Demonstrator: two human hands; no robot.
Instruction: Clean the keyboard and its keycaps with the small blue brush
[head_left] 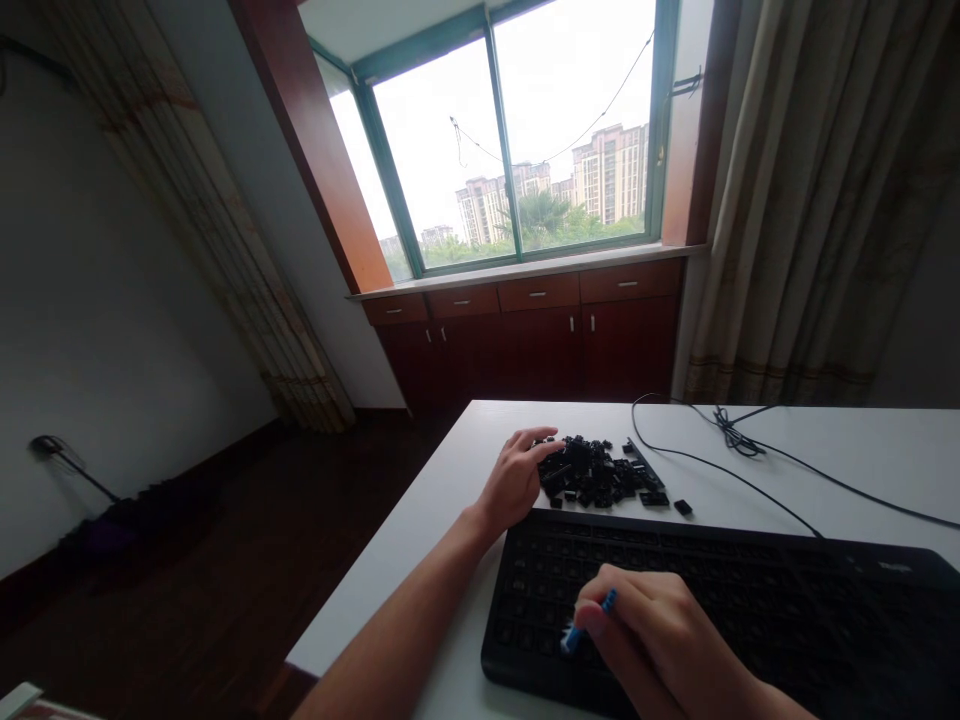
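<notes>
My right hand (660,625) is closed around a small blue brush (577,632), its whitish end down at the lower left part of a black keyboard (720,570). The keyboard's key positions look bare of caps where I can see them. My left hand (517,470) rests past the keyboard's far left corner, fingers stretched out and apart. Its fingertips reach over the left edge of a heap of loose black keycaps (592,470). Whether they touch any cap I cannot tell. My right hand and wrist hide part of the keyboard's front.
The keyboard lies on a white table (420,580) whose left edge drops to a dark floor. A black cable (731,440) runs across the table at the back right. Beyond stand a dark red cabinet (517,340) and a window (510,150).
</notes>
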